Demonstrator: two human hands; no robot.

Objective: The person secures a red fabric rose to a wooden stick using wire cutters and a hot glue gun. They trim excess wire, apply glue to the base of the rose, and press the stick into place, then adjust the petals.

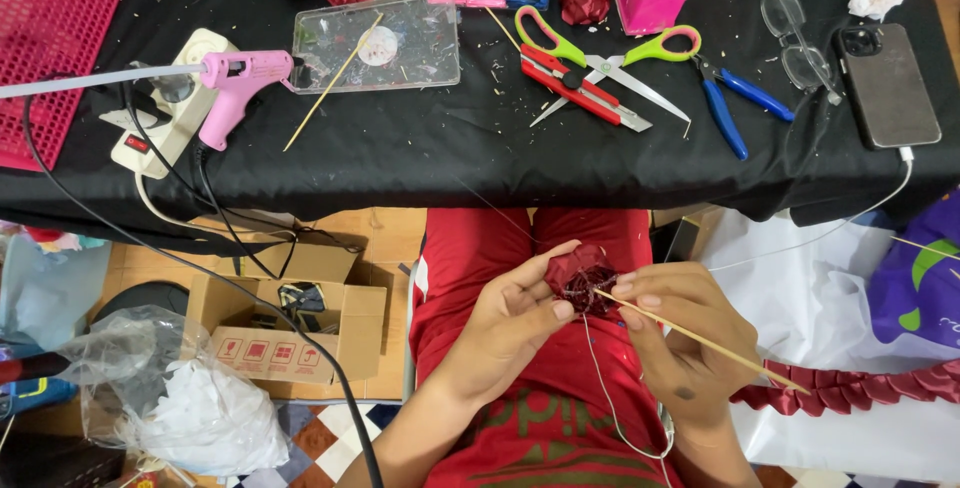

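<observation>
An open brown cardboard box (285, 333) sits on the floor under the counter (420, 163), to the person's left — red square symbols are printed on its near side. Just in front of it slumps a clear plastic bag (170, 398) stuffed with white material. On the counter's far right lies a dark phone (888, 85), face down, so its screen is hidden. On the floor at the right rests a white bag (810, 298), with a purple bag (915, 293) beside it carrying green and white shapes.

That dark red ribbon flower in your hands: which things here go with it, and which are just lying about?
In hand:
left hand
right hand
ribbon flower
wooden skewer
pleated red ribbon

Lying about:
pink glue gun
green-handled scissors
blue pliers
phone
glasses
</observation>
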